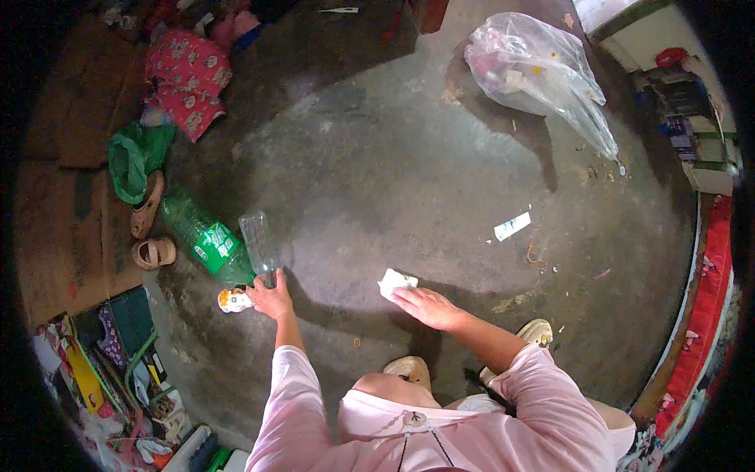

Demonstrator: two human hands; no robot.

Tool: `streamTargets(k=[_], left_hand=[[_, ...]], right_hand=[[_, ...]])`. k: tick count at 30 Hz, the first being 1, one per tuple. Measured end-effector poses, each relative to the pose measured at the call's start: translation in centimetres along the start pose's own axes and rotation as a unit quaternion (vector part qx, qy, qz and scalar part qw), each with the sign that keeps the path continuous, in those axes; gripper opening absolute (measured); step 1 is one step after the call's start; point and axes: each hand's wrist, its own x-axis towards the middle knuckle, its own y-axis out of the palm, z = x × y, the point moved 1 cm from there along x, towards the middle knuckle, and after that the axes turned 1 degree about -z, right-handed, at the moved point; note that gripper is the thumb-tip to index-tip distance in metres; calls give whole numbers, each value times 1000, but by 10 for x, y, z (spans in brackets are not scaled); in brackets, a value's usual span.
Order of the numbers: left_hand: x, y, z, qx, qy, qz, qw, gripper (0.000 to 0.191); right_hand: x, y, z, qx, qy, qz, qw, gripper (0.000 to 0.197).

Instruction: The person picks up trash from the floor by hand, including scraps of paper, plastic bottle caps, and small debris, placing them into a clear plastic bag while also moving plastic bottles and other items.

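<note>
On the bare floor, my left hand [272, 297] reaches to the bottles and can at the left, fingers spread. A large green plastic bottle [200, 236] and a smaller clear plastic bottle [258, 241] lie just beyond its fingertips. A white and orange can [234, 300] lies on its side against the same hand. Whether the fingers grip any of them, I cannot tell. My right hand [426, 305] has its fingers on a crumpled white tissue or cloth [396, 282] on the floor; the thumb is hidden.
A clear plastic bag with scraps [531, 65] lies at the upper right. A white paper piece [512, 226] and small litter lie right of centre. Clogs [154, 253], a green bag [127, 165] and cardboard [65, 236] line the left side. A red cloth strip [702, 307] runs along the right.
</note>
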Motion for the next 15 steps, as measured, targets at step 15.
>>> streamTargets(k=[15], left_hand=[[-49, -52, -118, -201, 275, 47, 939, 53]], right_hand=[[-28, -123, 15, -38, 161, -16, 986, 32]])
